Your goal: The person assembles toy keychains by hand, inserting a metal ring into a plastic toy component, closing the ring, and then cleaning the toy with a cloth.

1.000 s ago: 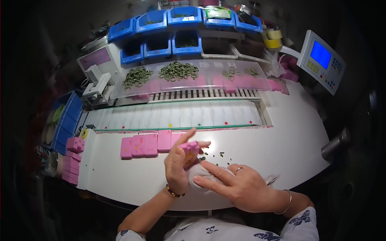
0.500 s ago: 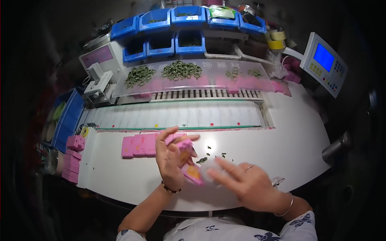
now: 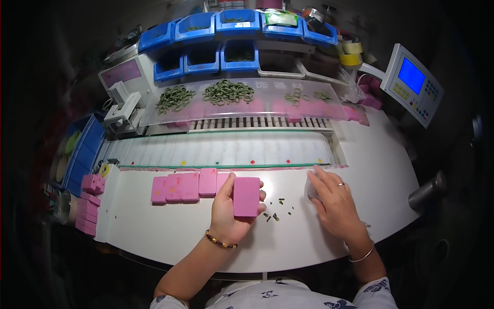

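Observation:
My left hand [image 3: 225, 215] is wrapped round a pink rubber mould [image 3: 247, 197], a rectangular block held upright with its plain broad face toward me. To the right, my right hand [image 3: 337, 208] is at the table with its fingers closed round a pale, whitish piece [image 3: 311, 188]; the fingers cover much of it. Small dark green scraps [image 3: 276, 217] lie on the white table [image 3: 170, 232] between my hands. A row of similar pink moulds [image 3: 177, 188] with red letters lies left of my left hand, its right end partly hidden by that hand.
A long white strip with coloured dots [image 3: 226, 149] crosses behind the hands. Green rings [image 3: 229, 91] lie heaped on a clear shelf [image 3: 272, 110], with blue bins [image 3: 240, 54] above. Pink blocks [image 3: 86, 216] are stacked left; a control panel [image 3: 411, 80] stands right.
The mould, seen as two spread parts with orange-yellow inner faces, is now one block in my left hand. My right hand has moved right and away from it with the pale piece.

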Available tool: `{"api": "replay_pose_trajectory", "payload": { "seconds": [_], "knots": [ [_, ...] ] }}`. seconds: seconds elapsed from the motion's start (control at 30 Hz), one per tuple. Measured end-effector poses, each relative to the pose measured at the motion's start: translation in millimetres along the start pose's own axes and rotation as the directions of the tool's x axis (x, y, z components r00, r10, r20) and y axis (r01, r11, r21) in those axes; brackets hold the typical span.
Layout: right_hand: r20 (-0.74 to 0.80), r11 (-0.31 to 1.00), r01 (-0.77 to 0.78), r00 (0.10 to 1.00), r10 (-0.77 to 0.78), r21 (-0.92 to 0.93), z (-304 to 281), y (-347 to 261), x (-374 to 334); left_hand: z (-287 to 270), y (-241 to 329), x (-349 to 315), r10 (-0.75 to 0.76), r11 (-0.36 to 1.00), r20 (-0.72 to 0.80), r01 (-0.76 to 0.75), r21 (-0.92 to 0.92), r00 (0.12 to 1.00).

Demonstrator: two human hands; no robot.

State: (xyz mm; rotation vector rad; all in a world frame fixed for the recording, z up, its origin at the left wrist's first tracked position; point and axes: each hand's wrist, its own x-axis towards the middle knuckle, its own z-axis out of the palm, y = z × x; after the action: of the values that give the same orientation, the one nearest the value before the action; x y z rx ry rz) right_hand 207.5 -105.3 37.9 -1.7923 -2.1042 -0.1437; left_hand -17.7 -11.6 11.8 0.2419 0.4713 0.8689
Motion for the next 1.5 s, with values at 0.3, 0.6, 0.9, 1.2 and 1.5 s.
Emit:
{"api": "replay_pose_trajectory", "payload": {
  "seconds": [0.3, 0.6, 0.9, 1.2, 1.5],
  "knots": [
    [-0.208, 0.683, 0.225, 0.972, -0.108, 0.695, 6, -65, 30, 9, -15, -14, 0.16, 0.93, 0.09, -0.18, 0.32, 0.983],
    [-0.529, 0.825, 0.558, 0.73, -0.433, 0.095, 21, -53, 4, 3, -10, -15, 0.271, 0.801, 0.229, -0.351, 0.485, 0.935],
    [-0.588, 0.834, 0.551, 0.681, -0.437, 0.019, 18, -46, 5, 10, -14, -27, 0.346, 0.615, 0.42, -0.541, 0.574, 0.839],
    [-0.579, 0.879, 0.46, 0.753, -0.312, 0.124, 14, -49, 5, 9, -23, -27, 0.349, 0.485, 0.538, -0.64, 0.596, 0.767],
    [-0.463, 0.797, 0.297, 0.886, -0.025, 0.526, 4, -54, 16, 15, -31, -40, 0.393, 0.383, 0.519, -0.649, 0.658, 0.759]
  ]
}}
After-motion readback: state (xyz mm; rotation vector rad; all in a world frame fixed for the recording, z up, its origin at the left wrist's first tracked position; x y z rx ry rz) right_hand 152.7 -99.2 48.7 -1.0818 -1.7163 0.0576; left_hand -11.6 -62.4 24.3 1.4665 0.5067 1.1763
